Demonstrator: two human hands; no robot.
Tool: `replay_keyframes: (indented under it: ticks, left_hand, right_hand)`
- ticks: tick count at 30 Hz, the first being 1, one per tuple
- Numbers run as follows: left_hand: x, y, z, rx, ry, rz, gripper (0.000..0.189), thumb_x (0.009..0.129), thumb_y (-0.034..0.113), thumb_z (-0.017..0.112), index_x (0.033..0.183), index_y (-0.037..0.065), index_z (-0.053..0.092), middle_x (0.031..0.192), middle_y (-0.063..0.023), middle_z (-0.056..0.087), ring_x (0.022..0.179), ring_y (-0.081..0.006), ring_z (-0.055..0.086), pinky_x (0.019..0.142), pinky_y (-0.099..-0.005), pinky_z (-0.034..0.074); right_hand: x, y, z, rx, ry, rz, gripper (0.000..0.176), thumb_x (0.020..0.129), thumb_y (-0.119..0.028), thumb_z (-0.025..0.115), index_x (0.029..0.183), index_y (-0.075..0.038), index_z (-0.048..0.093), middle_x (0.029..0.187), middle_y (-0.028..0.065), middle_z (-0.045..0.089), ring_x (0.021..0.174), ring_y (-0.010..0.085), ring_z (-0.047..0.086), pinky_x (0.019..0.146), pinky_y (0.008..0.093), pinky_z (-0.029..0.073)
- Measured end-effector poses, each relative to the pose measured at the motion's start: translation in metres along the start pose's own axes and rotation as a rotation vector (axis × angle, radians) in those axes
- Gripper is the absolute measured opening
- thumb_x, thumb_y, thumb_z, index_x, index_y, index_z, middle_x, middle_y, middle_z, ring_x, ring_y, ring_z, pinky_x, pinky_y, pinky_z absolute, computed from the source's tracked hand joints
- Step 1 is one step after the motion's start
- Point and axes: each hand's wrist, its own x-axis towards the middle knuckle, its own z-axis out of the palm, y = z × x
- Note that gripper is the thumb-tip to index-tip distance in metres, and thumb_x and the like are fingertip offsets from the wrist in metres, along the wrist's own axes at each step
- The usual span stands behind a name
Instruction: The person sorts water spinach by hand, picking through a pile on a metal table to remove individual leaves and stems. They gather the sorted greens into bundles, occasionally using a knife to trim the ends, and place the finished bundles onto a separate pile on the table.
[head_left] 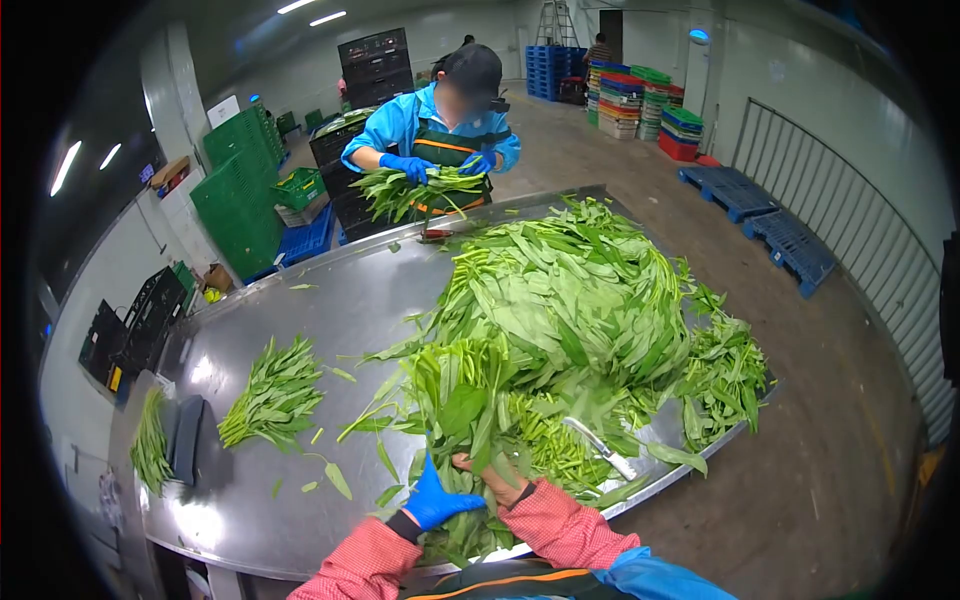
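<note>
At the table's near edge I hold a bunch of water spinach (465, 410) with both hands, its cut stems pointing away from me. My left hand (438, 498), in a blue glove, curves round the leafy lower part with the thumb apart from the fingers. My bare right hand (497, 480) grips the same bunch from the right, its fingers partly hidden by leaves. A knife (600, 447) with a white handle lies just right of it, on cut stems. Beyond the bunch spreads a large heap of water spinach (570, 300).
On the steel table (340, 420), a separate bunch (275, 392) lies left, and another bunch (150, 440) rests by a dark scale-like object (187, 440). Across the table a co-worker (440, 130) holds greens. Stacked crates (640, 100) and blue pallets (790, 245) stand beyond.
</note>
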Motion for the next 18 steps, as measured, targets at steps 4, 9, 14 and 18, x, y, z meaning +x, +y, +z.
replay_keyframes:
  ticks: [4, 9, 14, 18]
  left_hand:
    - [-0.013, -0.03, 0.017, 0.198, 0.172, -0.062, 0.115, 0.057, 0.038, 0.088, 0.138, -0.005, 0.019, 0.133, -0.0202, 0.042, 0.122, -0.029, 0.043, 0.105, -0.0391, 0.034]
    - [-0.015, -0.048, 0.009, 0.166, 0.184, -0.029, 0.097, 0.061, 0.026, 0.087, 0.135, -0.001, 0.03, 0.128, -0.0162, 0.048, 0.117, -0.0265, 0.049, 0.1, -0.0381, 0.039]
    - [-0.021, 0.013, -0.009, 0.219, 0.358, 0.075, 0.111, 0.057, 0.014, 0.082, 0.144, -0.001, 0.016, 0.137, -0.0205, 0.039, 0.127, -0.033, 0.04, 0.105, -0.0384, 0.034]
    - [-0.028, 0.008, -0.007, 0.644, 0.342, 0.175, 0.111, 0.058, 0.012, 0.08, 0.146, 0.001, 0.012, 0.14, -0.0236, 0.033, 0.129, -0.0371, 0.036, 0.106, -0.0392, 0.033]
  right_hand:
    - [0.009, 0.024, -0.006, 0.298, -0.065, 0.197, 0.059, 0.08, -0.027, 0.074, 0.127, -0.002, 0.049, 0.119, 0.0076, 0.057, 0.104, 0.0157, 0.055, 0.091, 0.0297, 0.044]
    - [0.013, 0.027, -0.003, 0.11, -0.121, -0.06, 0.058, 0.087, -0.035, 0.064, 0.129, 0.0, 0.044, 0.121, 0.0085, 0.056, 0.108, 0.0175, 0.053, 0.095, 0.0321, 0.042]
    - [0.039, 0.071, -0.051, -0.743, -0.109, 0.016, 0.08, 0.086, -0.05, 0.061, 0.136, 0.005, 0.033, 0.134, 0.0149, 0.045, 0.124, 0.0214, 0.043, 0.104, 0.0353, 0.034]
    - [0.0, 0.078, -0.024, 0.14, -0.436, 0.513, 0.069, 0.086, -0.047, 0.062, 0.133, -0.001, 0.042, 0.133, 0.0089, 0.049, 0.119, 0.0184, 0.045, 0.1, 0.0306, 0.036]
